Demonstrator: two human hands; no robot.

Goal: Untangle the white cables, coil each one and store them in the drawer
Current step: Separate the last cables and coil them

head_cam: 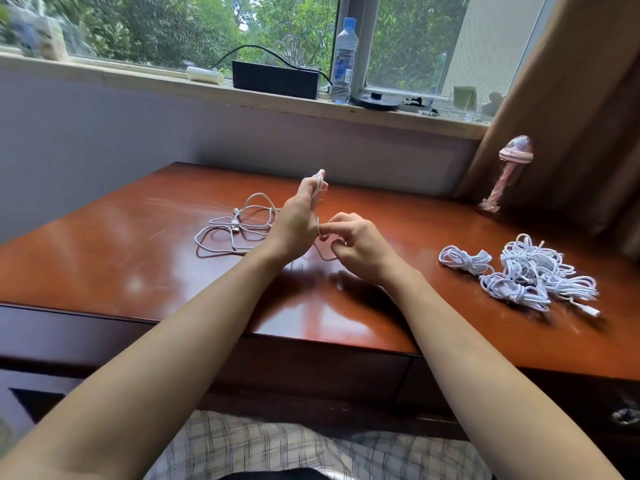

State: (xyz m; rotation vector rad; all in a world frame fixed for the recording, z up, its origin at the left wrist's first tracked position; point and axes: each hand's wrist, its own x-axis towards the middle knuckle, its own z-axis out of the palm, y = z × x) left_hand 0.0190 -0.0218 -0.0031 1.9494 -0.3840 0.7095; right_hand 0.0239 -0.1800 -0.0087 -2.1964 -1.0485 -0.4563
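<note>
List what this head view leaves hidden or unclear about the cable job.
- Head view: the left hand covers how the cable is wound around its fingers.
- Head view: the cable between the left hand and right hand is thin and blurred.
- Head view: the pile of white cables overlaps itself, so no count.
- Head view: the drawer front is dark; the arms cross it.

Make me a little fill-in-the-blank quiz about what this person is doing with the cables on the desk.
1. The left hand has a white cable wound around its ____.
2. The pile of bundled cables lies to the person's ____.
3. The water bottle stands on the ____.
4. The loose cable lies on the ____.

Missing words: fingers; right; windowsill; desk
</note>
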